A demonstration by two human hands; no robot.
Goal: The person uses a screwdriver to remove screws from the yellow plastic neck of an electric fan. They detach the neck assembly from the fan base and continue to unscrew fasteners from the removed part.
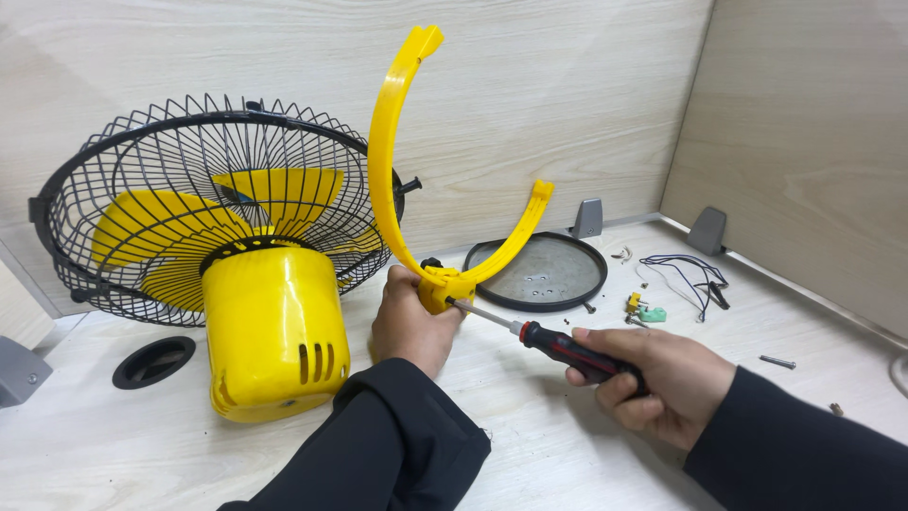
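My left hand (409, 320) grips the base of a yellow U-shaped fan bracket (385, 151) and holds it upright on the desk. My right hand (653, 381) holds a screwdriver (553, 343) with a red and black handle. Its metal tip touches the hub at the bottom of the bracket. To the left lies a yellow fan head: a yellow motor housing (272, 326) with yellow blades inside a black wire cage (142, 189), tipped on the desk against the wall.
A round black base plate (544, 274) lies behind the bracket. Loose black wires (690, 279), small yellow and green parts (643, 308) and a few screws (777, 361) lie at right. A black cable hole (153, 361) sits at left. Wooden partition walls enclose the desk.
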